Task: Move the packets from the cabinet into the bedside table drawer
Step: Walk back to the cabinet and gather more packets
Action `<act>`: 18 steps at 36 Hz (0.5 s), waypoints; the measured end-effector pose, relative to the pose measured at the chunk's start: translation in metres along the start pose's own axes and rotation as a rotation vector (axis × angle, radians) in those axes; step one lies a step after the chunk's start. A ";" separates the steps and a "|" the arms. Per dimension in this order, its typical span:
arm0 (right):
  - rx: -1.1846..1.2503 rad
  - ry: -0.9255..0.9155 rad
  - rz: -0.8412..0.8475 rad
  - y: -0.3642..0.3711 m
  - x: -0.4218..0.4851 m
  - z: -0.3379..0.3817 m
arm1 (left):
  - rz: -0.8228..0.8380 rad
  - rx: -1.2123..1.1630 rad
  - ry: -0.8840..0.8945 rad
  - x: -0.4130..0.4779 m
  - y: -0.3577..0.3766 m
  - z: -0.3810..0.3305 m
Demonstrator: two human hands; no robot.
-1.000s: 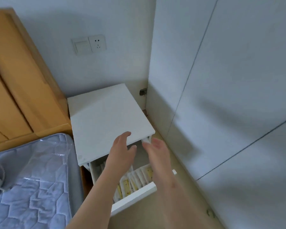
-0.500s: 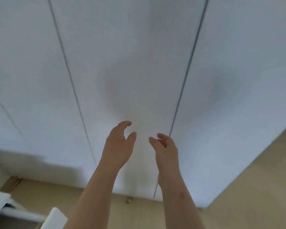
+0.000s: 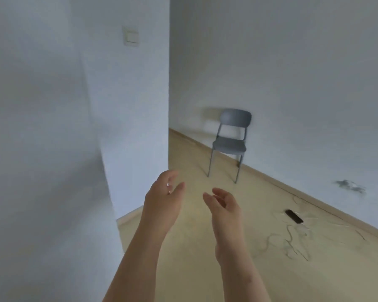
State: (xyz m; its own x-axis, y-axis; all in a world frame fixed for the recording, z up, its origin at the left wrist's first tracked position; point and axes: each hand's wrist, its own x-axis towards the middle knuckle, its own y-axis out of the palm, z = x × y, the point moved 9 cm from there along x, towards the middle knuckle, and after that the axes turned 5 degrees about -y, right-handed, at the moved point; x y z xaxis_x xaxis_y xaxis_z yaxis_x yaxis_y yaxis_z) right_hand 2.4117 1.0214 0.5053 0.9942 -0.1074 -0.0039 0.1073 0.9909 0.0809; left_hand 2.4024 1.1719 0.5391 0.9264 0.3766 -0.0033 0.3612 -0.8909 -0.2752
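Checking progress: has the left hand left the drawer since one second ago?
Yes. The left hand went rightward; it is now over the floor, right of the white wall.

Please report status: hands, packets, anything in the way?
Left hand open, empty. Right hand open, empty. Packets and drawer not in view. Chair and small dark object on floor ahead.

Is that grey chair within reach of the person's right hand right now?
Probably not. The right hand is empty, but the grey chair stands off by the far wall; only open floor lies between, so walking over should do.
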 end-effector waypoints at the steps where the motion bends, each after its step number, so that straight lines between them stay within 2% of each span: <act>1: 0.005 0.003 -0.050 -0.021 0.012 -0.002 | 0.051 -0.001 0.006 0.008 0.027 -0.005; 11: 0.020 -0.003 -0.439 -0.188 0.156 -0.013 | 0.415 -0.024 0.077 0.109 0.265 -0.050; 18: 0.043 -0.019 -0.644 -0.293 0.259 0.018 | 0.666 -0.030 0.148 0.166 0.433 -0.117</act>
State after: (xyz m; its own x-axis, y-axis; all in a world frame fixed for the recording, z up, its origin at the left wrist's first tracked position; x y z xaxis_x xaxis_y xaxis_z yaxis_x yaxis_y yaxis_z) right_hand 2.6382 0.7020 0.4984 0.7305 -0.6813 -0.0475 0.6818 0.7235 0.1080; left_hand 2.7255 0.8188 0.5317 0.9562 -0.2912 -0.0307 -0.2902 -0.9281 -0.2335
